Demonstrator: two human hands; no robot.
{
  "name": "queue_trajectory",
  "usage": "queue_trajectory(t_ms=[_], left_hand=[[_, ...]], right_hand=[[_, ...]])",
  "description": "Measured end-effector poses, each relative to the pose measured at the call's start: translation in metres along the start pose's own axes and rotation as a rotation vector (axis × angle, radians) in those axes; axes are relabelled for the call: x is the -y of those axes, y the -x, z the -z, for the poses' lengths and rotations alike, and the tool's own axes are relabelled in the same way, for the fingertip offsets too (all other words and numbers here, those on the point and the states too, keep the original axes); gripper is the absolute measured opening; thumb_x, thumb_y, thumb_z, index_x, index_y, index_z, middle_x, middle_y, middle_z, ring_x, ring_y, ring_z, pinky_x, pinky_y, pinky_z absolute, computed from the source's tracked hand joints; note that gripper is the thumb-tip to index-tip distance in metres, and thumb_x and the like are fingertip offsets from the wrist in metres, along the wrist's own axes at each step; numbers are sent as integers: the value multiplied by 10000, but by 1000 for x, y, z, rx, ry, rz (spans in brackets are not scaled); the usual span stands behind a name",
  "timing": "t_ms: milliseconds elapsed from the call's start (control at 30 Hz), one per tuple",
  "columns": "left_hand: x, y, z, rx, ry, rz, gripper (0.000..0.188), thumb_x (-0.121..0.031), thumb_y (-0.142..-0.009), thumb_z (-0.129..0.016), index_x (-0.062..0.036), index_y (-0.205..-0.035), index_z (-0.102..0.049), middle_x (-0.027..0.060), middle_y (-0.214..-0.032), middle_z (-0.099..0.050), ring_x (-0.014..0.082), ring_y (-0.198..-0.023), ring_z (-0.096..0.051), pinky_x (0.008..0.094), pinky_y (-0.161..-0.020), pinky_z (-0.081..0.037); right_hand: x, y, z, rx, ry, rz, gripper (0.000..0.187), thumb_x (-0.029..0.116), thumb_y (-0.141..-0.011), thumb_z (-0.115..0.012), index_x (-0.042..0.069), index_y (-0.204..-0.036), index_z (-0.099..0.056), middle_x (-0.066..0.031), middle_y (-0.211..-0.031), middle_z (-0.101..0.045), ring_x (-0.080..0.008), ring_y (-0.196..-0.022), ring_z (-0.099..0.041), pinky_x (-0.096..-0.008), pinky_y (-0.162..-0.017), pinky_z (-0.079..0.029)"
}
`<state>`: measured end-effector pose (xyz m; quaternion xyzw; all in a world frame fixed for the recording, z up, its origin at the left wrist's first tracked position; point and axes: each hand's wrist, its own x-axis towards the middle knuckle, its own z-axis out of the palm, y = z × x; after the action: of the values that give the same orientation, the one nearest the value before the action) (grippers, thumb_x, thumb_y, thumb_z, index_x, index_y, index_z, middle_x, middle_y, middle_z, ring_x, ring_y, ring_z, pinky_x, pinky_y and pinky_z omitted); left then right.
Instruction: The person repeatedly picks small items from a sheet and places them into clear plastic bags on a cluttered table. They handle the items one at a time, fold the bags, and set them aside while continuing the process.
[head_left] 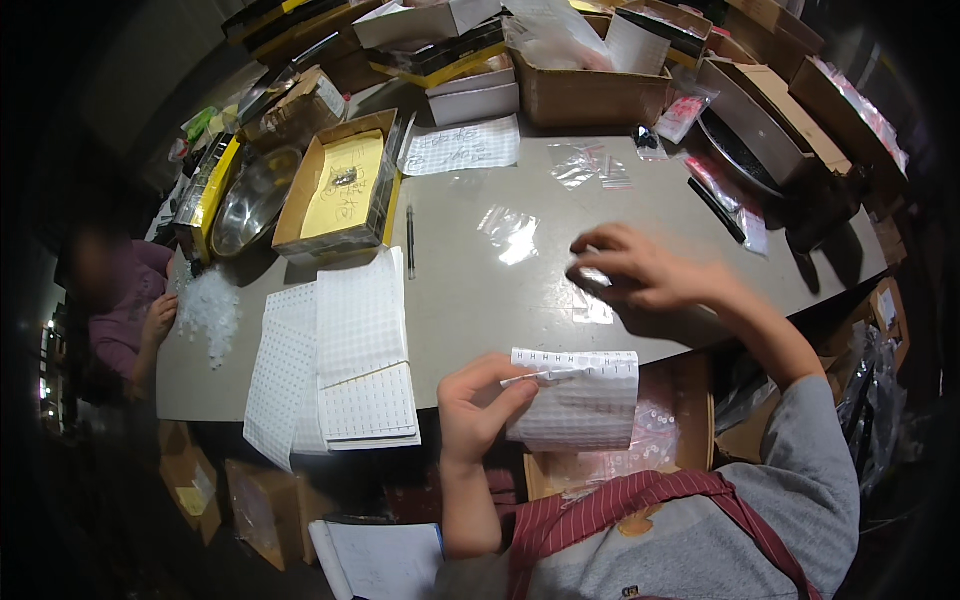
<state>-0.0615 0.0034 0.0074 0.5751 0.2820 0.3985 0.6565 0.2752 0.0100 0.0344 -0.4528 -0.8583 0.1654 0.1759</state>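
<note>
My left hand (478, 408) pinches a white sheet of small printed labels (578, 405) between thumb and fingers. The sheet is bent, its upper edge curling over near the table's front edge. Above the table, to the right of the sheet's top, my right hand (645, 268) hangs with curved fingers, blurred by motion. Whether anything is between its fingertips I cannot make out. Just under that hand lies a small clear plastic bag (592, 308), partly covered by it. More clear bags (510, 235) lie flat on the table, left of my right hand.
Stacked label sheets (365, 345), a pen (411, 243) and an open box with yellow paper (340, 190) are on the left. Beyond is a metal bowl (255, 205). A person (125, 305) sits by a pile of small translucent pieces (210, 310). Cardboard boxes (590, 95) line the back.
</note>
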Motion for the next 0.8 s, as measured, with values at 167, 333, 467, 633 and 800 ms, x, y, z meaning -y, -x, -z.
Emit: queue_trajectory(t_ms=[167,333,467,633,800], left_hand=[[-1,-1,4,107,91,6,122,54,-802,-752,71,-921,-769,133,-943,-759,187,-882,-697,294,-812,-519],[0,-3,6,123,76,-20,134,56,-790,-757,73,-923,-770,137,-924,-761,196,-862,-702,301,-804,-528],[1,-5,-3,2,-82,-12,113,22,-832,-766,63,-937,-766,122,-908,-753,179,-848,-694,289,-784,-524],[0,-12,-13,-58,-225,-45,116,-46,-894,-772,51,-956,-754,80,-886,-716,133,-776,-644,254,-688,-493],[-4,-11,-15,-46,-328,-68,119,-60,-908,-765,43,-966,-753,67,-877,-705,109,-753,-634,237,-658,-488]], right_hand=[[28,49,-19,18,-622,130,265,116,-893,-629,-4,-1090,-759,-142,-1238,-711,-341,-1274,-584,-472,-1132,-422],[40,33,0,-68,-956,-139,293,242,-907,-678,-41,-935,-750,-143,-1031,-762,-259,-981,-707,-390,-910,-548],[8,-44,5,-147,-128,126,430,261,-968,-579,35,-1333,-619,-209,-1433,-577,-364,-1312,-562,-484,-1099,-440],[-9,-80,-31,-66,530,121,679,575,-1011,-524,126,-1518,-479,-225,-1582,-421,-410,-1456,-397,-574,-1174,-336],[28,-33,-32,-1,607,-218,760,619,-984,-545,143,-1566,-436,-318,-1446,-518,-452,-1306,-537,-538,-1093,-416]])
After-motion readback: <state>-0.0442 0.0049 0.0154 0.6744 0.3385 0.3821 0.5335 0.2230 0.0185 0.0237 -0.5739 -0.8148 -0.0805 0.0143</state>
